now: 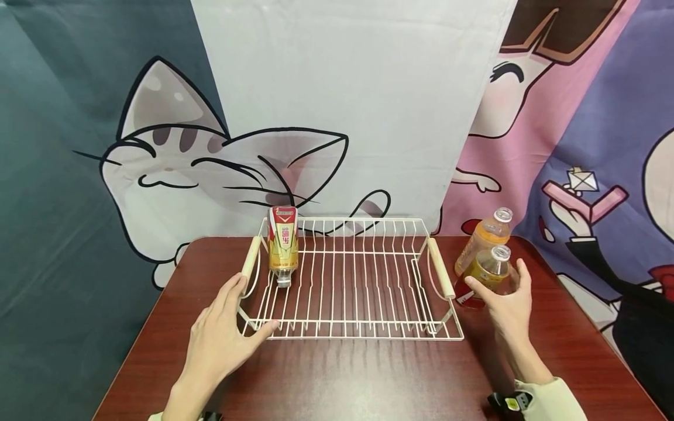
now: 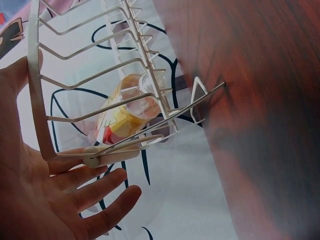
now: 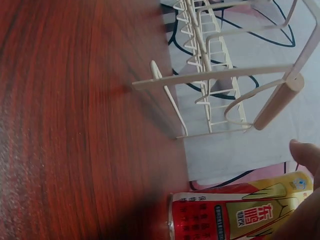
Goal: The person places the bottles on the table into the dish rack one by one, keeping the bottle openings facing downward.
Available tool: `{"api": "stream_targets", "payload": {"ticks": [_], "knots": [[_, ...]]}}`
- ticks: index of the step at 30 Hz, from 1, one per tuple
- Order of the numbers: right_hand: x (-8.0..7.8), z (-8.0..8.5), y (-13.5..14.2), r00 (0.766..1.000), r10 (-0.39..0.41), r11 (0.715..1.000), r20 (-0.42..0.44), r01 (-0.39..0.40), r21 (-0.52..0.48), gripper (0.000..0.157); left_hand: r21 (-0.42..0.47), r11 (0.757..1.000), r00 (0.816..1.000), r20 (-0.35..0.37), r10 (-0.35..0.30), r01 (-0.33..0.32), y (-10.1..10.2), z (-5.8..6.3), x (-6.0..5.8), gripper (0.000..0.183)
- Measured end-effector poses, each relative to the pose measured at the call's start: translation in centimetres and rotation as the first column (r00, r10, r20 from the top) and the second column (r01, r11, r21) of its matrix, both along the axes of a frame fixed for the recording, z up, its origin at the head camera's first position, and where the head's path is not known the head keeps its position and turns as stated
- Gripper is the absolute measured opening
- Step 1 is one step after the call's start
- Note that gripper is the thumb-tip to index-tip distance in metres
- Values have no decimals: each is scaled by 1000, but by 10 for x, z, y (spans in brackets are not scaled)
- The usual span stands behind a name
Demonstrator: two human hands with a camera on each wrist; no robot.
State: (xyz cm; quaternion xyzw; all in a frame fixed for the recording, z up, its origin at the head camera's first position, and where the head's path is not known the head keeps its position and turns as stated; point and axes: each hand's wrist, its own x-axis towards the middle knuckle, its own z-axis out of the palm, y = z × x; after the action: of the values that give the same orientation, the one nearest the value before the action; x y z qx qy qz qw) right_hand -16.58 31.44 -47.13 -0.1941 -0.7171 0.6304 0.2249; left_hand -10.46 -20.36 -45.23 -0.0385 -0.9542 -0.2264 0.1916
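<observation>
My left hand (image 1: 218, 336) is at the left front corner of a white wire rack (image 1: 344, 337), fingers extended beside its wooden handle (image 1: 251, 257) and thumb at the front rail. The left wrist view shows this hand (image 2: 55, 195) with fingers spread. Inside the rack's left end, a yellow-and-red drink bottle (image 1: 283, 237) rests with its neck down towards the front. To the right of the rack, my right hand (image 1: 511, 310) is spread around a second yellow-and-red bottle (image 1: 487, 272), standing upright. In the right wrist view the thumb (image 3: 307, 155) is apart from that bottle (image 3: 240, 212).
Close behind the right-hand bottle stands a clear bottle with an orange label (image 1: 476, 242). The rack's right wooden handle (image 1: 441, 269) is left of both bottles. A cartoon-printed cloth (image 1: 342, 105) hangs behind the dark red wooden table (image 1: 347, 380).
</observation>
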Motion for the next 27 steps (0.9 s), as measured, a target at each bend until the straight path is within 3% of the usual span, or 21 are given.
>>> {"api": "stream_targets", "payload": {"ticks": [6, 11, 16, 27], "knots": [[-8, -10, 1, 995, 51, 998, 81, -54, 34, 113, -3, 1000, 1000, 9, 3, -3, -1, -1, 0, 110], [-8, -14, -2, 992, 34, 995, 120, -45, 94, 95, -3, 1000, 1000, -1, 6, -6, -1, -4, -1, 110], [-10, -16, -3, 992, 13, 997, 129, -23, 75, 78, 6, 1000, 1000, -10, 3, -3, -1, -5, -1, 109], [-11, -17, -2, 982, -17, 995, 187, -3, 103, 77, 12, 1000, 1000, -9, 13, -13, 0, -6, -1, 109]]}}
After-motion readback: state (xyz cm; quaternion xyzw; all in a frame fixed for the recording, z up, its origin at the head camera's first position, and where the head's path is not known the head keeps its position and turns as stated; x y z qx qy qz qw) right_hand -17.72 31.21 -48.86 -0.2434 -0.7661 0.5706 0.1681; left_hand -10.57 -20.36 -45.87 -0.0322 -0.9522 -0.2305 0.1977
